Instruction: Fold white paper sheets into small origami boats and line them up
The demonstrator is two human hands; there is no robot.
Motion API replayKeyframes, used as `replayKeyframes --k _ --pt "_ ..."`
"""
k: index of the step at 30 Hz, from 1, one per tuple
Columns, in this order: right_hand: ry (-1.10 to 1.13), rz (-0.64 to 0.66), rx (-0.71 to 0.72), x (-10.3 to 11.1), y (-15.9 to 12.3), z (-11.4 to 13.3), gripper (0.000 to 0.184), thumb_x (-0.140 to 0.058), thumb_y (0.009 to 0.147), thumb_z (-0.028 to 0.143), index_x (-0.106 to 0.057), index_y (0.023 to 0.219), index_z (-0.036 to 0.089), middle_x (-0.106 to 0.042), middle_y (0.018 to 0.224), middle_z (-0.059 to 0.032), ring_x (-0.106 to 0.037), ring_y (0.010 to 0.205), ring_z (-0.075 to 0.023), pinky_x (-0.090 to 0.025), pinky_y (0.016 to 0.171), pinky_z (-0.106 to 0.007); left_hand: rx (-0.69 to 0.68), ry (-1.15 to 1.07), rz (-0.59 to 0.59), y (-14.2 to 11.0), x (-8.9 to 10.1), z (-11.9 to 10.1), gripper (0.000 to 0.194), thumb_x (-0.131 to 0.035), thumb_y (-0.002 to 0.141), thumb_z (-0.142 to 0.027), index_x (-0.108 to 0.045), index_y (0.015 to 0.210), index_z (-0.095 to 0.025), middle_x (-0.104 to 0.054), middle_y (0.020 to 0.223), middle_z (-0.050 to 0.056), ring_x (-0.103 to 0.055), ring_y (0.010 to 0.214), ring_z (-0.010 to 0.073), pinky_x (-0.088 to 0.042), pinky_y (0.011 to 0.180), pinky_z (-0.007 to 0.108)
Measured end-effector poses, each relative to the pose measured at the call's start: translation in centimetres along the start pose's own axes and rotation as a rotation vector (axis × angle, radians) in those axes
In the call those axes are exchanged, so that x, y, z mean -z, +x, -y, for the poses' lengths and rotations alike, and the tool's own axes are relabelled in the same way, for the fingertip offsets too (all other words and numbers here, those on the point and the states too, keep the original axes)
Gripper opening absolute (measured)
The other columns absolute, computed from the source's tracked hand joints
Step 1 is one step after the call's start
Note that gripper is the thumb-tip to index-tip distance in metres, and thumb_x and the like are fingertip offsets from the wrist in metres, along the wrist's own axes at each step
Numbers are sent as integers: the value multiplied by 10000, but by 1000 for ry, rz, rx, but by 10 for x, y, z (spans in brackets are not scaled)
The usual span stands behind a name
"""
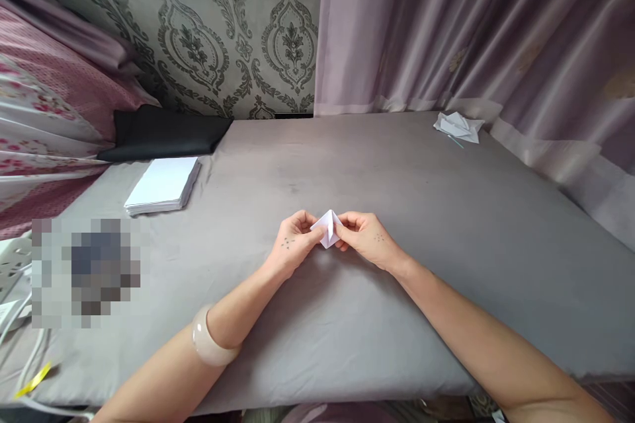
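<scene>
A small piece of folded white paper (328,230) is held up between both hands, over the middle of the grey cloth. Its outline is a diamond, with a raised fold down the centre. My left hand (298,238) pinches its left side, the thumb lying on the front face. On the opposite side my right hand (367,236) grips the paper between thumb and fingers. The fingertips behind the paper are partly hidden. A pale bangle (208,340) circles the left forearm.
On the grey cloth-covered table (317,165), a stack of white paper (163,185) lies at left, before a black folded item (169,132). Folded white papers (459,125) sit at the far right beside a thin bluish stick (455,141). A power strip (14,264) and cables occupy the left edge.
</scene>
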State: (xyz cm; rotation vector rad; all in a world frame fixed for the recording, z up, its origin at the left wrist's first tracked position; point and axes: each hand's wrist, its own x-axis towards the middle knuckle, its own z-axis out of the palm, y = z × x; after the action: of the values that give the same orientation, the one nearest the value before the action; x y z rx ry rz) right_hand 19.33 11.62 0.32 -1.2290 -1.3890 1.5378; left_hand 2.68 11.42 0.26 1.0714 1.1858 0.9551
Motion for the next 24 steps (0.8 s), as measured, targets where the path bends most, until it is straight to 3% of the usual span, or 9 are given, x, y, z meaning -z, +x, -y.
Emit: replayKeyframes --k 8,14,17,21,24 --pt "15 -4 -59 0 -1 5 231 -663 784 382 -704 866 170 -676 748 -10 -563 585 -83 -493 560 -211 36 -49 16 3 3 3 196 -683 681 -252 -502 686 -177 -591 632 -28 -533 609 106 -390 603 225" --pt "57 17 -112 0 -3 12 196 -688 753 333 -702 846 162 -654 735 -15 -541 567 -76 -471 525 -202 118 -201 130 1 6 -5 144 -659 671 -188 -556 771 -174 -579 704 -16 -507 618 96 -372 606 227" --pt "70 12 -99 1 -3 14 188 -704 728 324 -702 827 164 -658 741 -19 -538 566 -80 -462 517 -205 197 -330 230 1 8 -9 137 -677 715 -258 -581 759 -170 -516 621 -27 -461 568 89 -369 604 236" --pt "70 -13 -99 2 -3 14 169 -719 700 301 -702 799 165 -651 714 -14 -527 554 -80 -449 507 -207 282 -452 332 3 10 -13 294 -666 764 -451 -637 775 -159 -500 611 -13 -439 555 93 -374 601 251" --pt "61 -19 -109 3 -2 13 145 -718 695 269 -700 794 165 -644 703 -7 -520 546 -76 -441 502 -204 305 -467 353 4 11 -12 301 -713 738 -444 -651 784 -154 -511 639 -5 -416 551 83 -352 574 246"
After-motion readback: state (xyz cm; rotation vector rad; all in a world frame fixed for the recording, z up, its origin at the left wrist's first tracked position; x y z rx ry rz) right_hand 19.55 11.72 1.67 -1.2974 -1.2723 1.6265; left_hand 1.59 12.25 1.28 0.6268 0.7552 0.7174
